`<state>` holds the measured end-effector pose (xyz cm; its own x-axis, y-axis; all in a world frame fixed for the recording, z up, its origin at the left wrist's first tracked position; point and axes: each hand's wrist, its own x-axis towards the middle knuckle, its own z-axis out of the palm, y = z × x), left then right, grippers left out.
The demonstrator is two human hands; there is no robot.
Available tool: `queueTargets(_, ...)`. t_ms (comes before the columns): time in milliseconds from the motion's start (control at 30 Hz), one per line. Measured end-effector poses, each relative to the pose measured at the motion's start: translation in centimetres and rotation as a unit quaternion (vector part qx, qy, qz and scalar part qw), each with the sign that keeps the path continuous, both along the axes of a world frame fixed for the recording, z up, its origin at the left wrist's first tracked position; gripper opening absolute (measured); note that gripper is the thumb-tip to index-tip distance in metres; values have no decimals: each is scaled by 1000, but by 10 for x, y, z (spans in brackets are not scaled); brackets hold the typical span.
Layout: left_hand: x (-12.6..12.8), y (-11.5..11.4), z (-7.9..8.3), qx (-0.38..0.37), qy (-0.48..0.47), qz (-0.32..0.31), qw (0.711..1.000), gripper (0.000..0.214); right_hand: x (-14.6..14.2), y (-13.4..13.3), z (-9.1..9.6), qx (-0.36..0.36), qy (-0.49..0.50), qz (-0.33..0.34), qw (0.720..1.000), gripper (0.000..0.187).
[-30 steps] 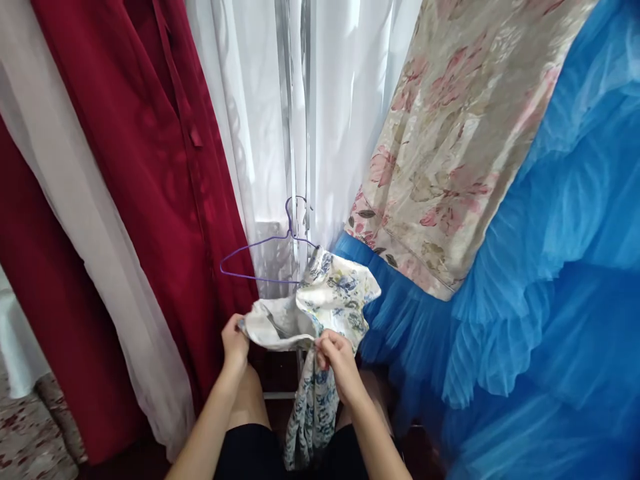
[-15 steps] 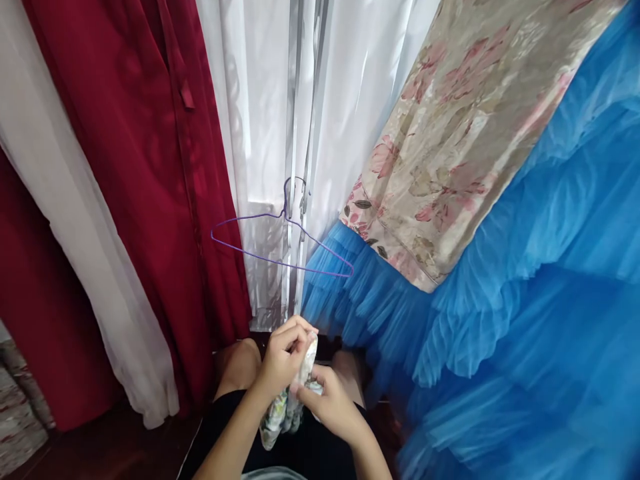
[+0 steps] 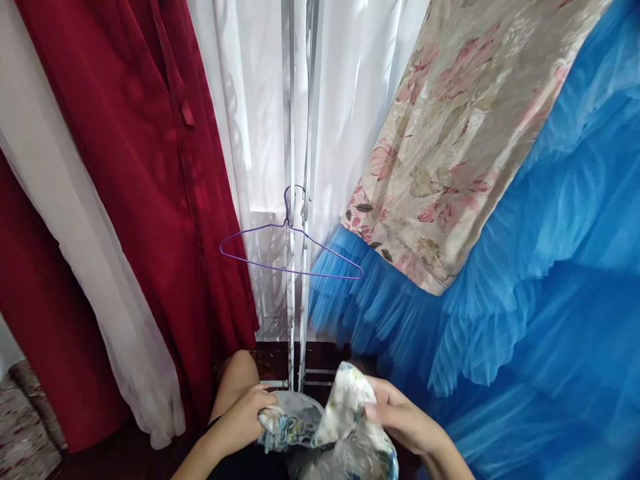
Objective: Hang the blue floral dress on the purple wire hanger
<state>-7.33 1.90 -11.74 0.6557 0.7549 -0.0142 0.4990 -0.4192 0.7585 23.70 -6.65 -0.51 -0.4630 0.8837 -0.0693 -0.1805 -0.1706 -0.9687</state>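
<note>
A thin printed cloth (image 3: 345,413), whitish-grey with blue, green and yellow marks, is spread between my hands above my lap. Its exact kind cannot be made out. My left hand (image 3: 249,415) has its fingers curled round the left edge of this cloth. On the other side, my right hand (image 3: 400,410) pinches it, with the thumb in front and a white flap standing up beside the fingers. The lower part of the cloth runs out of the frame. Beyond my hands, a purple wire hanger (image 3: 290,270) hangs bare by its hook, touched by neither hand.
White metal rack poles (image 3: 294,300) stand ahead, with white curtains (image 3: 345,133) behind. To the left hang a red garment (image 3: 150,200) and a pale sheer one (image 3: 100,267). A floral dress hem (image 3: 430,180) and ruffled blue tulle (image 3: 565,320) fill the right side.
My hands have moved apart, left hand leftward and right hand rightward, both lower in the frame. The bunched cloth is now opened out between them.
</note>
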Motion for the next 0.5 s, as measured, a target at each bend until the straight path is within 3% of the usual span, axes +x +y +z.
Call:
queueTargets(100, -22, 17, 22, 72, 0, 54, 996, 19, 6, 12, 25, 77, -154, 94, 981, 49)
queueTargets(200, -38, 28, 50, 114, -28, 89, 989, 15, 18, 30, 40, 169, -263, 96, 945, 9)
queueTargets(233, -40, 29, 58, 127, -45, 96, 986, 15, 26, 36, 44, 182, -274, 87, 940, 8)
queueTargets(300, -37, 28, 71, 157, -75, 108, 979, 15, 45, 47, 50, 190, -271, 25, 943, 18)
queueTargets(400, -21, 18, 85, 194, -101, 94, 971, 19, 74, 65, 62, 200, -224, -158, 941, 10)
queueTargets(500, -3, 3, 100, 201, -118, 50, 971, 21, 88, 96, 77, 177, -143, -254, 940, 31)
